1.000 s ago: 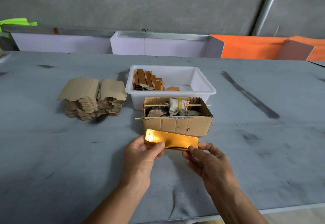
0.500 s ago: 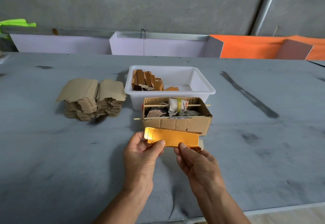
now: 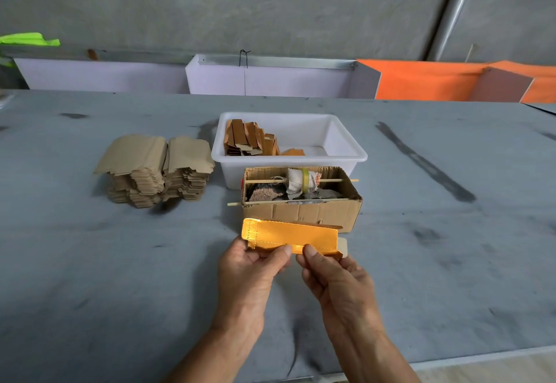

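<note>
Since a second ago the right hand (image 3: 337, 286) has slid inward along the lower edge of the gold card blank (image 3: 296, 235). Its thumb now sits just beside the left thumb, near the middle of that edge. The blank has also tipped up to show more of its face.

It is held clear of the table (image 3: 90, 262), just ahead of both hands. Its long axis runs left to right across the person, sloping slightly down toward the right, where a pale tab (image 3: 343, 245) sticks out unsupported. Both hands pinch the lower edge, thumbs on the near face and fingers curled behind. The left hand (image 3: 249, 274) also cups the left end, so the right end is the free one.

A fold along that long axis looks like the coming move, and the paired thumbs are placed to press it.

Just beyond the fingertips stands a cardboard box (image 3: 301, 214) of scraps, with a white tub (image 3: 361, 157) behind it. A stack of brown blanks (image 3: 156, 169) lies well ahead and left of the left hand.
</note>
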Demonstrator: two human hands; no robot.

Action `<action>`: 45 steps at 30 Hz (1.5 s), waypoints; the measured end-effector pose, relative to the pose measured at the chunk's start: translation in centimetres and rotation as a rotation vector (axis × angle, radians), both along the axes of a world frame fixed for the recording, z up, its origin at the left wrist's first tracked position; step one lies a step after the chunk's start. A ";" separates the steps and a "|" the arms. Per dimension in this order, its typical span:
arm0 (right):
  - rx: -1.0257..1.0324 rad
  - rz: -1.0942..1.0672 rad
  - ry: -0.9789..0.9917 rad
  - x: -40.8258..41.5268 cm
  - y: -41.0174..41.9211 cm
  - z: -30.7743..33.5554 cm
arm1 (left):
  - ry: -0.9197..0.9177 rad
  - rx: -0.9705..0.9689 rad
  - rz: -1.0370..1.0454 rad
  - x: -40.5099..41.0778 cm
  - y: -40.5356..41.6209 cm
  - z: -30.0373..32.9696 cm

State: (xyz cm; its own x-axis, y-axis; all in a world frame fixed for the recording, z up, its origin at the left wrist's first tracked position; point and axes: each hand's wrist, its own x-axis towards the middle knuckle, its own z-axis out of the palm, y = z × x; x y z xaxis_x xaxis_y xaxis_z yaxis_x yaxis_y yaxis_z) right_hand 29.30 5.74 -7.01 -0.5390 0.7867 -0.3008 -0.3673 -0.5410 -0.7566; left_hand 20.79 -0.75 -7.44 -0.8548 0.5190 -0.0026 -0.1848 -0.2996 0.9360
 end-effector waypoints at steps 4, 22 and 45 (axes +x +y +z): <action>-0.001 0.015 -0.003 0.0 -0.3 -0.1 | -0.018 0.004 -0.002 -0.2 0.0 -0.1; -0.006 0.048 0.083 1.1 0.9 -0.3 | 0.067 0.050 -0.046 -1.0 -1.4 -0.2; 0.474 0.137 0.080 3.1 2.3 -1.7 | 0.068 0.025 -0.157 -2.2 -1.8 -0.7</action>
State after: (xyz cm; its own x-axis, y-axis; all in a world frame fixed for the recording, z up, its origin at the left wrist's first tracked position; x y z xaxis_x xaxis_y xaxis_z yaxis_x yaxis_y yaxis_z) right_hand 32.44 8.09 -8.76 -0.6540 0.7471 0.1192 -0.3836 -0.1918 -0.9034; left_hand 18.59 -2.57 -8.19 -0.7609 0.6454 0.0672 -0.1678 -0.2957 0.9404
